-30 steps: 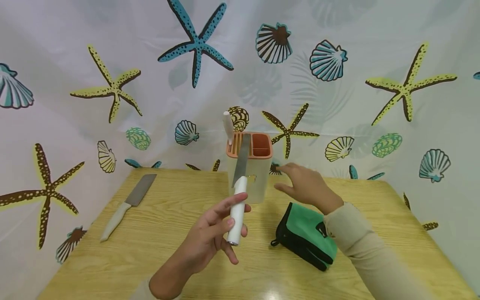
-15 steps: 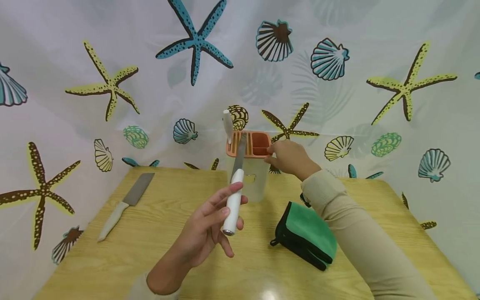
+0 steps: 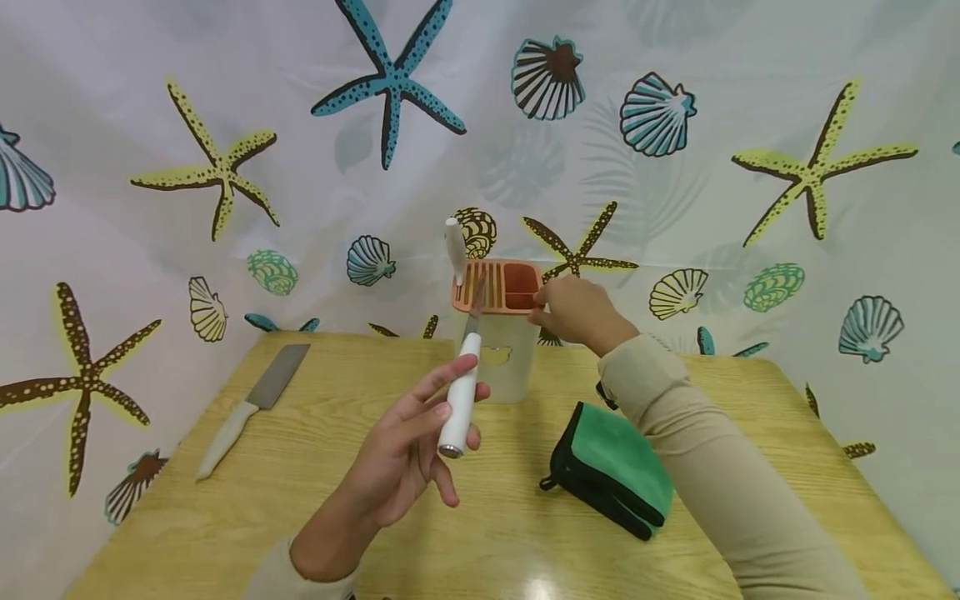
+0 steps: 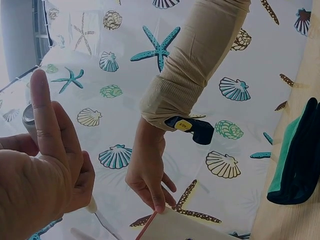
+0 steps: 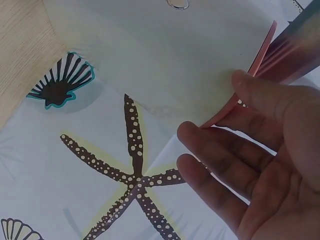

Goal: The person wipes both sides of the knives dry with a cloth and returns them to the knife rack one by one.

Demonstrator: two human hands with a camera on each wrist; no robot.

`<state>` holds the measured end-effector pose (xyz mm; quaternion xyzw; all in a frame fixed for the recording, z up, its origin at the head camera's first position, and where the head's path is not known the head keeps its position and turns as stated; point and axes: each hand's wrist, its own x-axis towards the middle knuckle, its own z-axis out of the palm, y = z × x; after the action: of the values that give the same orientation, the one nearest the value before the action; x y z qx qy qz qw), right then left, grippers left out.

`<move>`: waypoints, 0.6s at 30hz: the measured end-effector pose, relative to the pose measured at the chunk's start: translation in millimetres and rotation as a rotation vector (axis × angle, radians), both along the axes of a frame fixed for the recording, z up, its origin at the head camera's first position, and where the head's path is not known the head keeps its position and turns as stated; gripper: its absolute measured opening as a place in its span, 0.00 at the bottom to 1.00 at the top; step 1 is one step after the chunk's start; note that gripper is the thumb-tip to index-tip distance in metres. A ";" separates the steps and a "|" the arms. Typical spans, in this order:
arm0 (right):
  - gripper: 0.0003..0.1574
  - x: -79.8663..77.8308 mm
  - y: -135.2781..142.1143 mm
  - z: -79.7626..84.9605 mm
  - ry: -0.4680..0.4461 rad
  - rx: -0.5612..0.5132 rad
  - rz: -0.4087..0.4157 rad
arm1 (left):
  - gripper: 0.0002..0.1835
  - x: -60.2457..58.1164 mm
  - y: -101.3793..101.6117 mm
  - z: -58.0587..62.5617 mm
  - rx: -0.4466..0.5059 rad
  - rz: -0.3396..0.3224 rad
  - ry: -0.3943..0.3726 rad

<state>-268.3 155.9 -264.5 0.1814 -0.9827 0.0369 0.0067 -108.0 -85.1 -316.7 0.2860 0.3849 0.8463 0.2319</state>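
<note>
In the head view my left hand holds a knife by its white handle, between the thumb and fingers. The blade points away from me, its far end over the slots of a pale knife holder with an orange top. Whether the tip is inside a slot I cannot tell. My right hand pinches the holder's right rim; in the right wrist view, the thumb lies on the outside wall and the index finger passes behind the rim. Another knife stands in the leftmost slot, handle up.
A broad-bladed knife with a pale handle lies on the table's left side. A folded green cloth with black edging lies on the right, beside my right forearm. Behind the wooden table hangs a white curtain with sea prints.
My right hand has moved left from above the green cloth to the holder's rim and taken hold. My left hand has shifted slightly forward and left, and the knife's blade has turned edge-on.
</note>
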 end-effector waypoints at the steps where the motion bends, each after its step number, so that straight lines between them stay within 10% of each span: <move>1: 0.24 0.2 -0.2 0.0 -0.001 0.002 -0.003 | 0.26 0.0 0.1 -0.1 0.003 0.002 -0.006; 18: 0.17 0.9 -4.0 4.5 0.014 0.029 0.002 | 0.24 -4.6 -0.9 11.9 -0.010 0.039 0.031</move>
<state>-267.4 151.9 -260.0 0.1830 -0.9828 0.0214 0.0110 -112.6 -86.0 -304.8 0.2901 0.3984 0.8442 0.2108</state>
